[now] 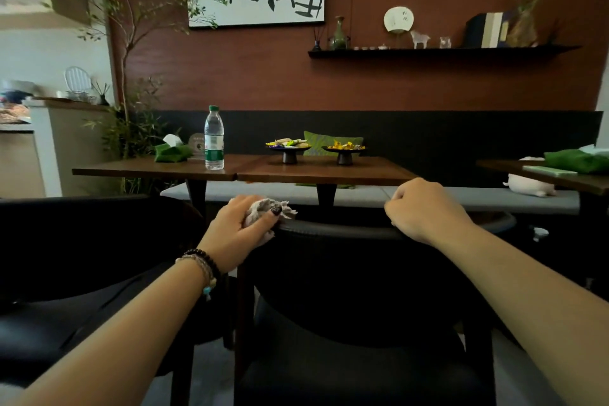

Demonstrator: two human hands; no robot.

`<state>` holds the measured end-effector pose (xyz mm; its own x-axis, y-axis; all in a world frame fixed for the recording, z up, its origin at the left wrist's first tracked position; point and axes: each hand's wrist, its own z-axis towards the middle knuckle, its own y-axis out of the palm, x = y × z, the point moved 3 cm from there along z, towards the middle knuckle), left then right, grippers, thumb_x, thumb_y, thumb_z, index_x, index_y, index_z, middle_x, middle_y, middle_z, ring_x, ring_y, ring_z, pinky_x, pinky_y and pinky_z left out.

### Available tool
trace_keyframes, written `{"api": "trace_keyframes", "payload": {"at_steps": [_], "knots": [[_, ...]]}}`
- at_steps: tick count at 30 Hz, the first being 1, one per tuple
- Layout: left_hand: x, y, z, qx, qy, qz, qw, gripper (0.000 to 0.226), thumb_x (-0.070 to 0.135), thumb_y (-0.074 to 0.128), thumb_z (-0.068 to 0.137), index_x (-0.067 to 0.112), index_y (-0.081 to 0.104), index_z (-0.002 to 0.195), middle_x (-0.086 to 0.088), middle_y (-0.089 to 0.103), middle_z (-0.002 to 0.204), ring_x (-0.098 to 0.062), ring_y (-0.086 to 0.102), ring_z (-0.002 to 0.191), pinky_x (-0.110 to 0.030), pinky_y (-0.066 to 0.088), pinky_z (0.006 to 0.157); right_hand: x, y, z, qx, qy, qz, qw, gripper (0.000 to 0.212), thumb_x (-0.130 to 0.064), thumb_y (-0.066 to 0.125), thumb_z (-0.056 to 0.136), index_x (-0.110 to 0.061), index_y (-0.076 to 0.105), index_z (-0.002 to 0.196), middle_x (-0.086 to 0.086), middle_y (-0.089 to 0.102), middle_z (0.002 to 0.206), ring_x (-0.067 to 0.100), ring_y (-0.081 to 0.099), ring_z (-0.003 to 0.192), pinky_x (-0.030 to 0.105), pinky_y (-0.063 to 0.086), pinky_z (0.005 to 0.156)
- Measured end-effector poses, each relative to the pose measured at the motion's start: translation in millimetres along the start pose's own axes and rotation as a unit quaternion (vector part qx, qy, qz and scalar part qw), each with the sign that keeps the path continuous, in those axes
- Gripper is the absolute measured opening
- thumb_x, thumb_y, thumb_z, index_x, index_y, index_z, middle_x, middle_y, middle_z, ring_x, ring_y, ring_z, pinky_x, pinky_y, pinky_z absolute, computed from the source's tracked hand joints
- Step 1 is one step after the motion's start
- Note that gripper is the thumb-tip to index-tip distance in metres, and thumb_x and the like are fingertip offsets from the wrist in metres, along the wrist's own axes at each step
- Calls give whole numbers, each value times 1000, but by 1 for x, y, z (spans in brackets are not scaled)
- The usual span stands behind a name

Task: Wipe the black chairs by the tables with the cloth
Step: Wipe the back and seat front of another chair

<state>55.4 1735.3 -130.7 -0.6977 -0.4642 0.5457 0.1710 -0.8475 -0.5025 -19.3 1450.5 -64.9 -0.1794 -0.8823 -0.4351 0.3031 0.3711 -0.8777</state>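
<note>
Currently the left hand (242,229) clutches the crumpled cloth (268,212) on the black chair (346,260) backrest's left end, right hand (425,209) curled steadying the top rail; next likely a rightward sweep.

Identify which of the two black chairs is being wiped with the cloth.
The chair straight ahead: both hands rest on its top rail, the left hand holding the cloth. The chair at left is untouched.

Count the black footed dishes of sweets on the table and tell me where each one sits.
2. One footed dish stands near the middle of the table; the other footed dish stands just to its right, before the green cushion. None looks hidden.
</note>
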Motion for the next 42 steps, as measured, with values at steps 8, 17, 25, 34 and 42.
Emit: {"api": "trace_keyframes", "payload": {"at_steps": [8,17,25,34,42], "knots": [[8,0,-5,20,62,-19,998,29,17,52,98,45,61,104,23,58,106,-4,55,104,-28,43,93,-87,15,-32,27,-171,-85,981,32,-44,46,93,-16,62,95,3,59,92,27,58,85,36,50,77],[-45,-2,37,-11,-112,-150,982,18,15,46,101,18,63,97,-12,64,90,-23,60,80,-35,47,79,-127,83,-32,12,-276,-251,928,47,-60,33,97,-20,58,99,1,53,77,21,49,63,31,23,49],[-116,42,12,112,-274,-321,900,30,27,46,99,17,61,123,-5,67,98,-23,62,87,-39,50,77,-128,83,-38,38,-284,-245,926,42,-56,33,97,-18,51,92,2,47,75,25,46,69,33,23,51],[-89,73,-71,262,-301,-266,877,31,29,49,100,2,64,94,-5,58,81,-17,53,79,-31,44,75,-130,83,-44,44,-265,-270,925,42,-55,34,97,-21,58,102,3,57,88,29,54,81,39,37,64],[-22,44,-37,355,-144,-264,885,27,17,47,101,22,58,125,4,62,120,-3,59,107,-18,47,86,-129,82,-44,56,-268,-273,922,41,-56,31,98,-22,53,89,0,42,70,24,46,70,39,34,68]]}}
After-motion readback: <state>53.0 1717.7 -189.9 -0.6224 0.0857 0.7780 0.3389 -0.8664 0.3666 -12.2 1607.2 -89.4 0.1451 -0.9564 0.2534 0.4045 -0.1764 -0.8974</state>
